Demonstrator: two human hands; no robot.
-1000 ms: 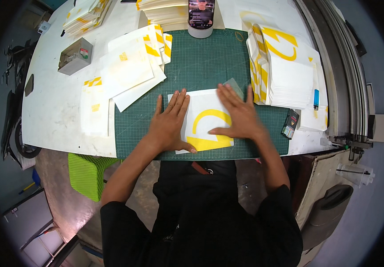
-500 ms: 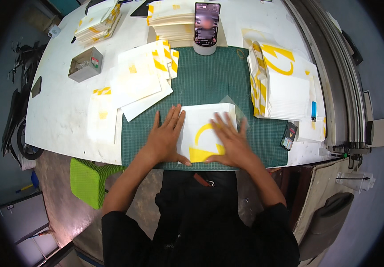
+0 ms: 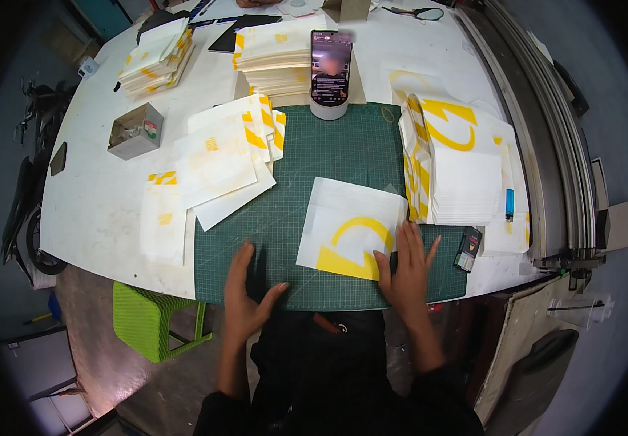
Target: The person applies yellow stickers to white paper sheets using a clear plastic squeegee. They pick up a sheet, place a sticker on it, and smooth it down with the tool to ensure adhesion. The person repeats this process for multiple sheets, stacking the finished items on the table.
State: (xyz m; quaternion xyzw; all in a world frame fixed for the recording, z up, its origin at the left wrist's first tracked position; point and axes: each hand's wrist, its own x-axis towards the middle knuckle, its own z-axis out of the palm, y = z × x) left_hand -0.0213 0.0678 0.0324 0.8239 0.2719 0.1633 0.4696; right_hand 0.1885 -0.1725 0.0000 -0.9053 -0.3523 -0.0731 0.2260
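Note:
A white paper envelope with a yellow printed design [image 3: 343,200] lies slightly turned on the green cutting mat [image 3: 328,152]. At its right edge is my right hand [image 3: 408,272], fingers spread, thumb against the lower right corner. Whether the fingers press on the paper I cannot tell. My left hand [image 3: 245,294] hovers at the mat's near left, thumb and fingers apart, holding nothing and clear of the envelope. A small clear film corner [image 3: 389,189] peeks out behind the envelope's far right corner.
White-and-yellow envelopes [image 3: 216,156] lie fanned to the left; a folded stack [image 3: 467,189] sits on the right. Behind the mat, a phone [image 3: 330,69] stands before a tall stack [image 3: 274,62]. A grey box [image 3: 136,131], blue lighter [image 3: 509,203] and small dark pack [image 3: 468,249] are nearby.
Both hands were flat on the envelope. The left has lifted off toward the lower left; the right has slid to the right edge. The envelope has turned clockwise. The view has tilted up.

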